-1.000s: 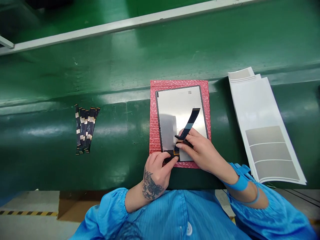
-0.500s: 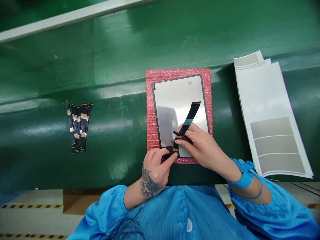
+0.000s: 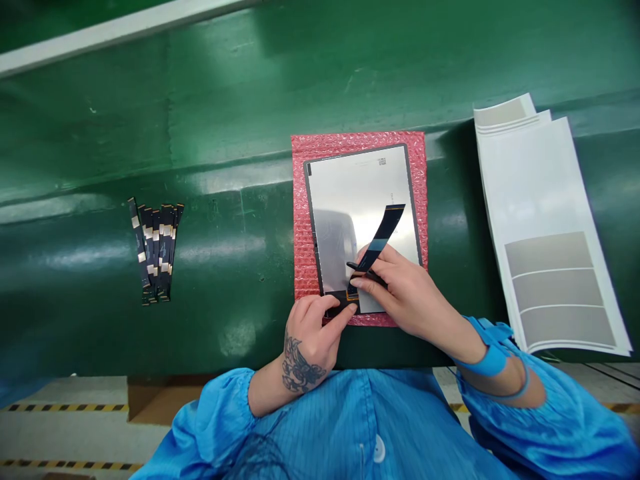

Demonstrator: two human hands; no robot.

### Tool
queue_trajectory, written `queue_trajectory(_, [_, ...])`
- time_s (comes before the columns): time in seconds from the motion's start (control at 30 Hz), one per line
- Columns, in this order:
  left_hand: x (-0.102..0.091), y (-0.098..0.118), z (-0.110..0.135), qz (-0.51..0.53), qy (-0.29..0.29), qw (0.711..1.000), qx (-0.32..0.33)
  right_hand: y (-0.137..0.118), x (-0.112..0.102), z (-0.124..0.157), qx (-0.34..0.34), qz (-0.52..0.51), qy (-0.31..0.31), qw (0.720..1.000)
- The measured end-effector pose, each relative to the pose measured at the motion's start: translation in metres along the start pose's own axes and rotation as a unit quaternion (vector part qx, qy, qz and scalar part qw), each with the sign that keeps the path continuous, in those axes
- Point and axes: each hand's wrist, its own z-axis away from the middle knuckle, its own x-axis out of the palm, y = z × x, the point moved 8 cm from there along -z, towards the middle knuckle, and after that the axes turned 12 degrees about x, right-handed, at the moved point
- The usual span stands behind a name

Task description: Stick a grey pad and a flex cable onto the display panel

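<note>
A display panel [image 3: 330,193] lies with its silvery back up and a small code printed near the top right corner. My left hand [image 3: 313,333] is closed at the panel's lower edge, its thumb and forefinger pressing the black strip beside a gold-edged connector. A black flex cable [image 3: 383,233] rises at a slant over the panel, pinched near its lower end by my right hand [image 3: 405,290]. A thin dark tip also sticks out by the right fingers; what it belongs to is hidden. The cable's lower end is at the connector, but whether they are joined I cannot tell.
Pink bubble wrap [image 3: 303,267] lies under the panel on the green table mat [image 3: 235,267]. Several black flex cables [image 3: 157,253] lie fanned out at left. White sheets with grey blocks [image 3: 545,187] are stacked at right. A blue wrist strap [image 3: 485,360] circles my right wrist.
The view has shifted slightly. Both hands stay at the same spots on the panel and cable, with no clear movement of either.
</note>
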Motion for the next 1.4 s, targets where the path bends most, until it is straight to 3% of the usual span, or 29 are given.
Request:
queue_trajectory(0.47, [0.0000,-0.0002,-0.0005,-0.005,-0.006,1.000,0.000,-0.0009,-0.0009,0.0008,-0.006,-0.008,-0.007,1.000])
queue_trajectory(0.97, [0.0029,0.0077,0.0070,-0.099,-0.034,0.993,0.062,-0.0002,0.0039,0.0022,-0.014,0.022,-0.010,1.000])
queue_trajectory(1.4, [0.0042,0.0085,0.0006,-0.131,-0.043,0.990,0.035,-0.0023,0.0055,0.0026,-0.018,0.047,-0.005,0.999])
